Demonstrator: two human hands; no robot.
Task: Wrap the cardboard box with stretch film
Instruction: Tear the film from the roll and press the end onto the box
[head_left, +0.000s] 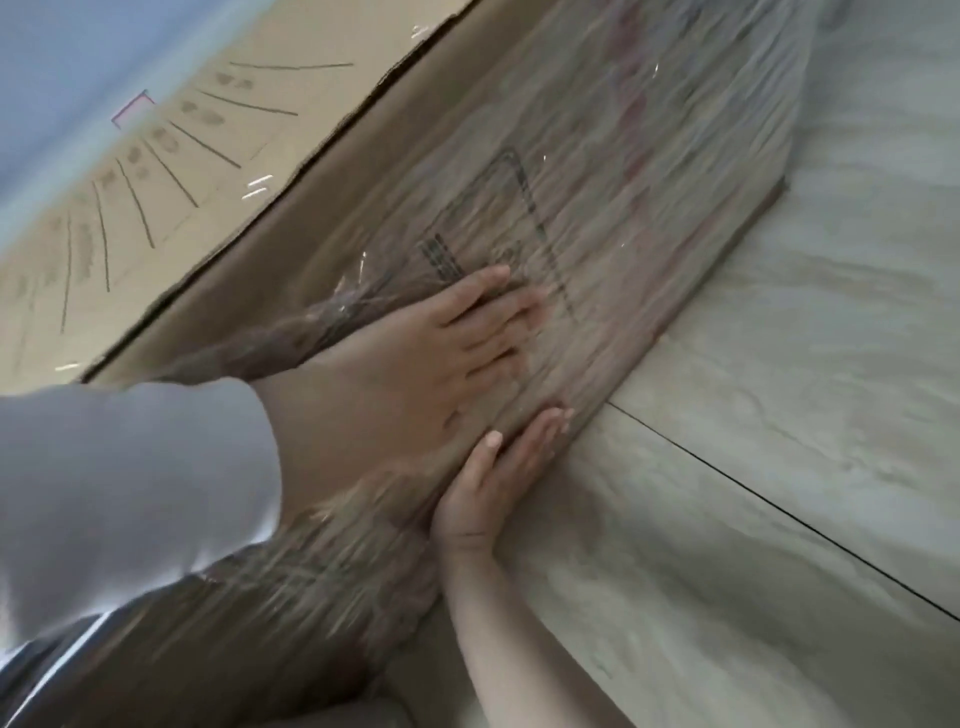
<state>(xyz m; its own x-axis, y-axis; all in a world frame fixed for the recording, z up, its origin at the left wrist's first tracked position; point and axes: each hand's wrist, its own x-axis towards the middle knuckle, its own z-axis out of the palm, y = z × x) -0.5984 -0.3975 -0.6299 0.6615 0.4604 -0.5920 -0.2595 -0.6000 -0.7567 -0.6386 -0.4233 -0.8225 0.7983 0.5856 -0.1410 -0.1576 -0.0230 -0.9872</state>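
Head view: the box (363, 171) sits on the floor (779, 415), running from near left to far right, its side covered in wrinkled film (649, 182). The left hand (415, 353) lies flat on that film with fingers straight, probably smoothing it so it clings. The right hand (498, 478), also flat and grasping nothing, presses the film along the box's bottom edge, by the floor.

The brown cardboard box (322, 218) lay with one long face under the flat fingers of the left hand (415, 358) and right hand (493, 483). Clear stretch film (597, 182) covered that face in fine lengthwise wrinkles, bunched thicker behind the left hand's knuckles. A printed dark rectangle showed through the film just beyond the left fingertips.
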